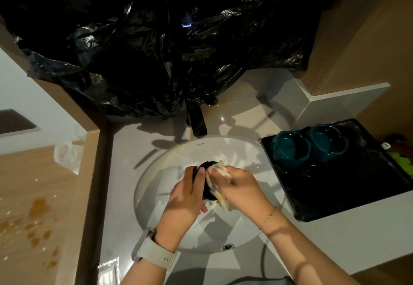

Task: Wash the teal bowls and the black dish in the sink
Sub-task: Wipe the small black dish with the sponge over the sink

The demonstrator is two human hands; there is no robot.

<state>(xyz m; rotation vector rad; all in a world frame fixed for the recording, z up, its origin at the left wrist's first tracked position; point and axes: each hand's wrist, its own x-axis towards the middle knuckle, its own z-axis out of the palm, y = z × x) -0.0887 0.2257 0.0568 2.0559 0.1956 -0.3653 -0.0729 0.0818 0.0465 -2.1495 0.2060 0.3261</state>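
Observation:
Over the white round sink [156,173], my left hand [186,195] grips a small black dish [206,166] held on edge. My right hand [237,187] holds a pale cloth or sponge [220,169] pressed against the dish's face. Most of the dish is hidden between the two hands. Two teal bowls [290,148] [328,143] sit side by side on a black tray [348,186] to the right of the sink.
A dark faucet [197,124] stands behind the sink. Black plastic sheeting [156,50] covers the wall above it. A white plastic bag [67,153] lies at the left. The wooden floor [29,217] at the left shows brownish spots.

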